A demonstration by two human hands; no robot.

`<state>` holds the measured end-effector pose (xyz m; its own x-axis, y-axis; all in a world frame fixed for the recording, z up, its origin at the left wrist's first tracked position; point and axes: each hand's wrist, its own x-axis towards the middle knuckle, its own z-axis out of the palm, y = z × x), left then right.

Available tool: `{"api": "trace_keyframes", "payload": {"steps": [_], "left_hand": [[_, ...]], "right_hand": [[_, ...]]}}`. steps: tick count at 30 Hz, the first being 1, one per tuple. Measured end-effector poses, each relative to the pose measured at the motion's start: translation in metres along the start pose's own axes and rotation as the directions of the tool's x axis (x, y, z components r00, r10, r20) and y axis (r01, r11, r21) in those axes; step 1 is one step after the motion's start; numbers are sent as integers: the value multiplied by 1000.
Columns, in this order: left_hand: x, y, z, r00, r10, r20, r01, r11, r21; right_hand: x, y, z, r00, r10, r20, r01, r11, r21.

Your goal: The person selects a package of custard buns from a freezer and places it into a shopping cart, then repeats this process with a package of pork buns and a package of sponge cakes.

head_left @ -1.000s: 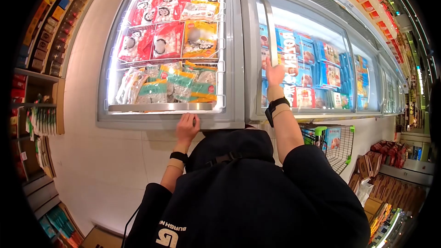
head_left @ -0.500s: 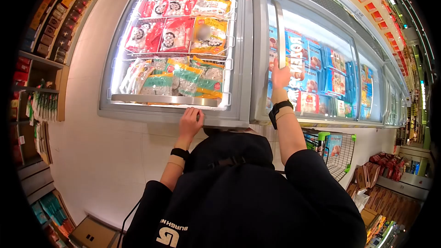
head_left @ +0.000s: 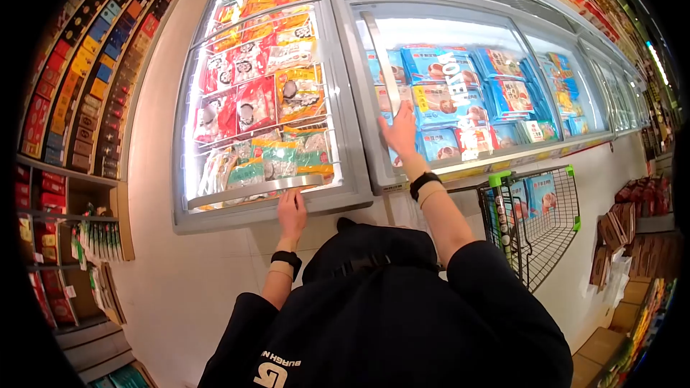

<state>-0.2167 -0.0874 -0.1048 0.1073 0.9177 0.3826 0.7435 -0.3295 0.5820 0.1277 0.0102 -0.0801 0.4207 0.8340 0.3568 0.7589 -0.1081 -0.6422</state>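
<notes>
My left hand rests at the front rim of the left chest freezer, its fingers stretched toward the metal handle of the glass lid. Whether the fingertips touch that handle is hard to tell. At the lower end of the long handle on the right freezer, my right hand lies with its fingers apart, against or just above the glass. Below the left lid are red bags and green-and-white bags of frozen food. Blue packets show through the right glass.
A wire shopping cart with green corners and blue packets stands at my right, close to the freezer. Shelves of boxed goods line the far left. Cartons and red packs are at the right.
The view has shifted, so both freezers sit further left and more of the cart shows. My right hand has loosened from around the long handle. The fingers of my left hand have straightened.
</notes>
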Motion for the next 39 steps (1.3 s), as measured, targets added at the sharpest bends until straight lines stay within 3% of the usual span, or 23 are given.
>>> {"api": "trace_keyframes", "payload": {"steps": [1, 4, 10, 11, 12, 13, 15, 16, 17, 18, 19, 20, 23, 26, 28, 31, 32, 33, 35, 39], "left_hand": [[-12, -13, 3, 989, -38, 146, 22, 994, 111], [-46, 18, -9, 988, 125, 89, -143, 964, 225], [-108, 53, -6, 999, 32, -9, -29, 978, 206], [-125, 51, -3, 991, -84, 101, 69, 987, 146], [-150, 37, 4, 957, -191, 217, 173, 980, 101], [-178, 23, 11, 898, -287, 333, 281, 957, 69], [-242, -4, 26, 668, -407, 624, 291, 914, 284], [-269, 7, 24, 583, -417, 697, 368, 901, 232], [-302, 18, 17, 490, -417, 765, 447, 874, 190], [-388, 13, 14, 625, -367, 689, 386, 912, 137], [-428, 20, 1, 596, -395, 699, 359, 910, 208], [-479, 0, -1, 591, -319, 741, 297, 940, 167], [-559, 18, -43, 350, -407, 844, 350, 892, 285], [-591, 33, -78, 178, -474, 863, 367, 845, 388], [-592, 38, -91, 134, -495, 858, 353, 833, 426], [-565, 36, -85, 209, -512, 833, 358, 833, 422], [-547, 36, -75, 320, -518, 793, 414, 829, 375], [-531, 38, -67, 424, -526, 737, 474, 823, 315], [-494, 47, -45, 628, -506, 591, 584, 809, 72], [-438, 121, -37, 721, -428, 546, 611, 763, -210]], "right_hand": [[-19, -10, -16, 1000, 5, 29, -4, 1000, -4], [-77, -14, -47, 986, -127, 106, 139, 985, -107], [-188, 19, -98, 905, -286, 315, 320, 945, -62], [-203, 27, -107, 889, -293, 351, 333, 941, -56], [-220, 34, -117, 872, -299, 388, 343, 938, -47], [-244, 58, -107, 875, -249, 416, 250, 967, 54], [-282, 79, -125, 803, -156, 575, 228, 972, -55], [-299, 91, -135, 757, -104, 645, 228, 967, -111], [-318, 111, -136, 684, -11, 730, 130, 986, -107], [-357, 132, -144, 579, 78, 812, 18, 994, -109], [-381, 147, -154, 519, 130, 845, -51, 991, -121], [-395, 159, -164, 460, 179, 870, -114, 983, -142], [-447, 193, -200, 519, 103, 848, 3, 993, -122], [-478, 221, -226, 338, 361, 869, -286, 919, -271], [-491, 229, -243, 323, 433, 841, -394, 870, -297], [-511, 235, -269, 335, 457, 824, -429, 853, -299], [-517, 238, -277, 347, 449, 823, -415, 861, -294], [-525, 245, -282, 312, 419, 852, -342, 887, -311], [-547, 258, -289, 208, 419, 884, -368, 871, -326], [-600, 250, -312, 21, 437, 899, -580, 738, -345]]}}
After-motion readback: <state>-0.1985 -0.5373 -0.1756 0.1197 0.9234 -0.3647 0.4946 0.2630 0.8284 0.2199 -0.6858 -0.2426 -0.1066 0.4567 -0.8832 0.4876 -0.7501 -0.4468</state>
